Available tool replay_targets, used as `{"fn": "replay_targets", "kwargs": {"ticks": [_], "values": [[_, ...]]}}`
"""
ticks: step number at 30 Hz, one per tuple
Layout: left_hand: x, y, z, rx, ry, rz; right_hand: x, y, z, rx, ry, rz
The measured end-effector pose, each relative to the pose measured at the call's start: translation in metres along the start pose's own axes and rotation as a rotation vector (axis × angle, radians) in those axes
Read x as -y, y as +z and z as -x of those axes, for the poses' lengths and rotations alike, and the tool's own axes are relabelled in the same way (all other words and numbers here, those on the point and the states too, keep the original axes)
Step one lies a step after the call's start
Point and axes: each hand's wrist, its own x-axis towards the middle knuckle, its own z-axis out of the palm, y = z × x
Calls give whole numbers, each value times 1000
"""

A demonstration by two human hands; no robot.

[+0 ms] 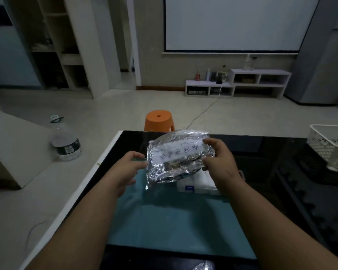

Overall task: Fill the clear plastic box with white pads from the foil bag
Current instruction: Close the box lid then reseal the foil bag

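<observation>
Head view: the right hand (220, 162) grips the right edge of the foil bag (174, 158), thumb on its front, holding it tilted above the table (271, 152). The left hand (129, 168) reaches the bag's left edge with loosely extended fingers; contact is unclear. Under the bag, the box (199, 182) sits on a teal mat (174, 221). A stool (158, 120) stands beyond, a basket (328, 145) at right.
</observation>
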Motion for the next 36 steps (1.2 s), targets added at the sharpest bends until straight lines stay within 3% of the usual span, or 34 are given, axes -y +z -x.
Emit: {"fn": "replay_targets", "kwargs": {"ticks": [4,7,11,20,23,26,28,32,36], "values": [[6,-1,1,139,-96,132,-3,8,-3,6,24,-59],[6,-2,-3,0,-9,159,-11,18,-6,-14,47,-139],[15,-10,-15,-146,68,109,-28,34,-7,-97,153,-4],[46,-29,-29,-475,167,-294,-44,71,3,155,-96,713],[59,-35,-33,-445,134,-442,-52,75,8,285,-191,1136],[65,-36,-31,-367,13,-760,-59,75,14,349,-236,1354],[63,-33,-27,-332,-45,-899,-60,76,16,353,-256,1397],[58,-26,-22,-418,81,-987,-58,78,19,376,-257,1379],[52,-28,-24,-409,31,-918,-51,80,19,373,-212,1277]]}}
